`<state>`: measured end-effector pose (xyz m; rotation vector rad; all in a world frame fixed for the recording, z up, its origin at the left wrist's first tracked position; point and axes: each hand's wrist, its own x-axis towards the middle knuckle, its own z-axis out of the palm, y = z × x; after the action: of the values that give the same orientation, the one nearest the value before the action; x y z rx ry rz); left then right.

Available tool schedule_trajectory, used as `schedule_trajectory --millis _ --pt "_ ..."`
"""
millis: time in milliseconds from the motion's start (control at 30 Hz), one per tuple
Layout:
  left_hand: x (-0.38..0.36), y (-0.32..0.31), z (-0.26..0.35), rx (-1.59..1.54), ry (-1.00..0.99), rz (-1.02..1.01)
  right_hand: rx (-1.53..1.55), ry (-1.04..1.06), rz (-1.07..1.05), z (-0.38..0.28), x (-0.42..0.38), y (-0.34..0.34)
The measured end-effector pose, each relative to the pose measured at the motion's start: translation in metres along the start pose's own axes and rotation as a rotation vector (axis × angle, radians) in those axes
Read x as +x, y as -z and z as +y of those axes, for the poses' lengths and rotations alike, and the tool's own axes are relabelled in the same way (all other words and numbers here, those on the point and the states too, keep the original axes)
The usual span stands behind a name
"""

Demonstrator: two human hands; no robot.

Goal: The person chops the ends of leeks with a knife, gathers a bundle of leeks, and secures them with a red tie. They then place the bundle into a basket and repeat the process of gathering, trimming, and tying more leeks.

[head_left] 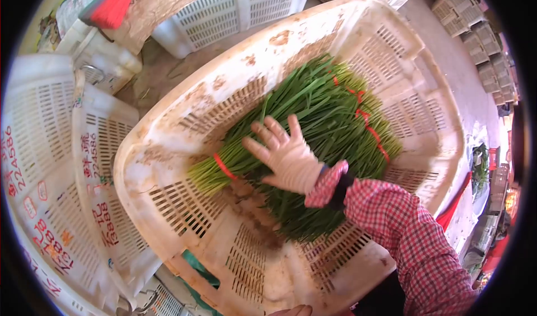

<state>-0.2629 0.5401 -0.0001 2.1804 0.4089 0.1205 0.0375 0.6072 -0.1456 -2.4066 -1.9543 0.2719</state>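
Note:
Bunches of garlic chives [313, 120] lie in a large, dirt-stained white plastic crate [282, 271]. Red ties bind them: one tie [225, 166] is round the pale stems at the left, and several are near the stem ends at the right. My right hand [291, 156], in a pale glove and a red checked sleeve, rests palm down over the leaves with its fingers spread, gripping nothing. At the bottom edge, only a small part of my left hand [295, 311] shows beside the crate's near rim; its fingers are mostly out of frame.
White slatted crates [103, 165] with red lettering stand close at the left. Another white crate [240, 11] is behind the large one. A red brush-like thing [112, 8] lies at the upper left. Stacked crates [484, 53] line the far right, and greens [480, 162] lie on plastic there.

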Motion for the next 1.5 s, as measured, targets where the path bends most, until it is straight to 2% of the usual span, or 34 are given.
schedule_trajectory --millis 67,200,267,333,400,433,467,500,533,600,667,733,800,833,867,900,933,967,1033,1067,1133,1167,1200,1233,1300,1367,1400,1467,1500 --pt "0.003 0.0 0.0 -0.057 0.011 0.085 0.057 0.041 -0.049 -0.012 -0.013 -0.001" --pt "0.003 -0.003 -0.001 -0.048 0.024 0.038 0.069 -0.01 -0.05 -0.003 0.011 -0.057" --pt "-0.003 -0.009 0.0 -0.037 0.045 0.118 0.228 -0.073 -0.076 -0.002 0.027 -0.062" --pt "0.004 -0.001 0.006 -0.025 0.006 0.04 0.227 -0.04 -0.127 0.004 0.029 -0.043" --pt "-0.002 -0.003 0.007 0.086 0.032 0.037 0.209 -0.099 -0.275 -0.007 0.025 -0.003" --pt "0.002 -0.002 0.012 0.054 -0.02 0.104 0.208 -0.138 -0.232 -0.015 0.018 0.013" --pt "0.002 -0.003 0.015 0.008 -0.086 0.048 0.202 -0.07 -0.267 -0.019 0.008 0.039" --pt "-0.004 -0.005 0.014 -0.024 -0.033 0.067 0.26 -0.069 -0.092 -0.031 -0.007 0.052" --pt "-0.007 -0.008 0.013 -0.044 0.02 0.092 0.234 -0.154 -0.084 -0.043 -0.029 0.071" --pt "-0.01 -0.012 0.016 -0.058 -0.045 0.078 0.336 0.026 0.025 -0.065 -0.062 0.114" --pt "-0.009 -0.013 0.022 0.051 -0.022 0.099 0.501 0.168 0.29 -0.077 -0.136 0.164" --pt "-0.01 -0.014 0.023 0.064 -0.085 0.085 0.56 0.133 0.301 -0.084 -0.212 0.198" --pt "-0.019 -0.022 0.022 -0.047 0.002 0.132 0.203 0.01 0.451 -0.079 -0.287 0.22" --pt "-0.022 -0.021 0.024 -0.02 0.144 0.109 0.443 -0.134 0.664 -0.076 -0.333 0.228" --pt "-0.022 -0.017 0.041 -0.005 0.09 0.096 0.682 -0.264 0.887 -0.075 -0.382 0.231" --pt "-0.023 -0.017 0.064 -0.112 0.156 0.121 0.938 -0.509 0.917 -0.078 -0.433 0.227" --pt "-0.022 -0.022 0.084 -0.226 0.227 0.144 1.057 -0.772 0.998 -0.079 -0.48 0.22" --pt "-0.018 -0.03 0.049 -0.083 -0.084 0.174 0.886 -1.019 1.029 -0.075 -0.532 0.195" --pt "-0.009 -0.038 0.092 -0.107 -0.148 0.135 0.375 -1.394 1.063 -0.072 -0.637 0.145" --pt "-0.005 -0.043 0.116 -0.133 -0.178 0.096 0.122 -1.622 0.826 -0.073 -0.687 0.122" --pt "0.021 -0.06 0.145 -0.103 -0.307 0.016 0.035 -1.947 0.58 -0.081 -0.76 0.088" --pt "0.033 -0.069 0.16 -0.084 -0.389 -0.053 0.086 -2.006 0.507 -0.084 -0.783 0.074" --pt "0.041 -0.083 0.203 0.014 -0.549 -0.053 0.153 -2.044 0.423 -0.086 -0.798 0.057" --pt "0.074 -0.099 0.186 -0.061 -0.559 -0.15 0.26 -2.013 0.371 -0.085 -0.811 0.041" --pt "0.088 -0.127 0.255 -0.205 -0.363 -0.37 0.344 -1.908 0.324 -0.081 -0.813 0.037" --pt "0.102 -0.168 0.296 -0.336 -0.126 -0.498 0.409 -1.834 0.299 -0.072 -0.808 0.037" --pt "0.107 -0.19 0.307 -0.442 0.005 -0.585 0.451 -1.83 0.218 -0.067 -0.803 0.047" --pt "0.123 -0.24 0.288 -0.315 -0.052 -0.658 0.474 -1.781 0.198 -0.063 -0.801 0.058" --pt "0.127 -0.265 0.271 -0.235 -0.138 -0.612 0.482 -1.773 0.205 -0.061 -0.801 0.055"
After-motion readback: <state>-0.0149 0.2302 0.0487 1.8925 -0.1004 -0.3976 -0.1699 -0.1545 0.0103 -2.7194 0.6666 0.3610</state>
